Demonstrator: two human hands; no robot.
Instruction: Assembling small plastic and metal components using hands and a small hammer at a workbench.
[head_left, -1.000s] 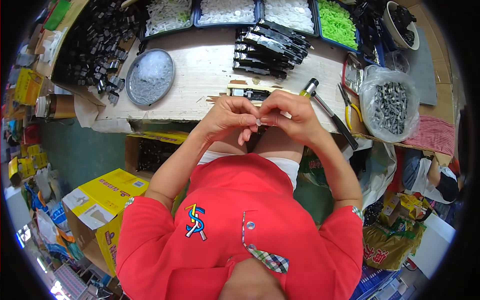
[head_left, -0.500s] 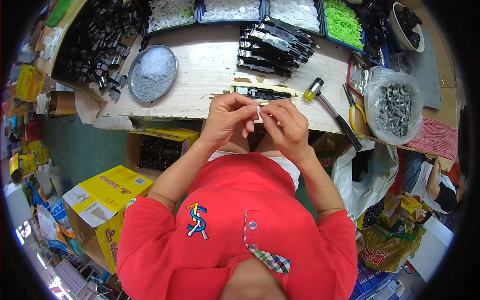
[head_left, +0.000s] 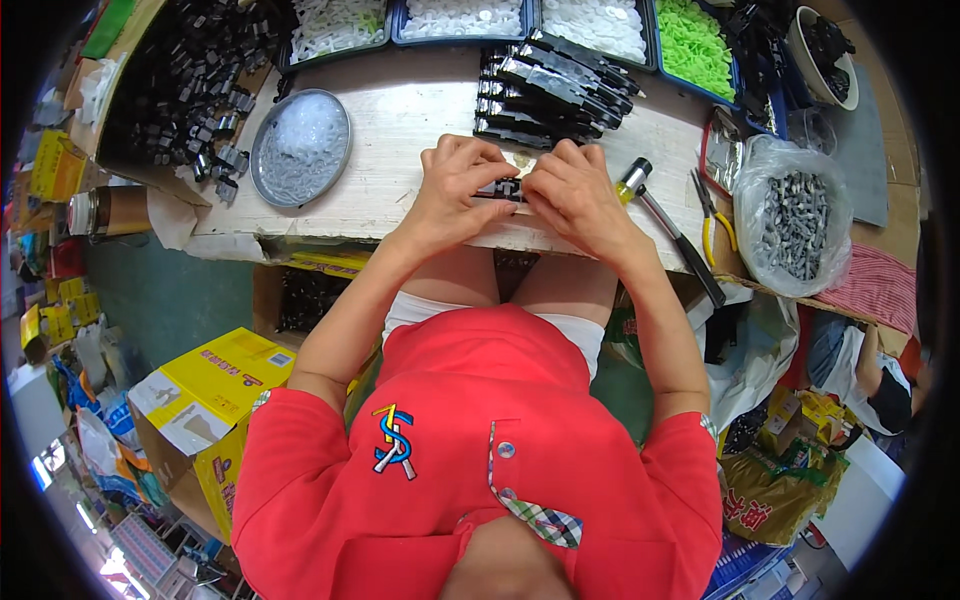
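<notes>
A long black plastic assembly (head_left: 508, 188) lies crosswise near the table's front edge, mostly hidden under my hands. My left hand (head_left: 455, 188) grips its left part, thumb on the near side and fingers curled over the far side. My right hand (head_left: 572, 192) is closed at its right part, fingertips bent down onto it; whatever they pinch is hidden. Just beyond my hands lies a stack of similar black assemblies (head_left: 550, 90). A hammer (head_left: 672, 225) with a yellow face rests right of my right hand, with yellow-handled pliers (head_left: 712, 215) beyond it.
At the left stand a round grey dish (head_left: 290, 180) of clear pieces and a box of dark parts (head_left: 190, 90). Trays of white parts (head_left: 465, 20) and green parts (head_left: 692, 45) line the back. A plastic bag of metal parts (head_left: 795, 225) sits at the right.
Both hands have moved forward from the table's edge onto the black assembly. The small white piece that was between my fingertips no longer shows.
</notes>
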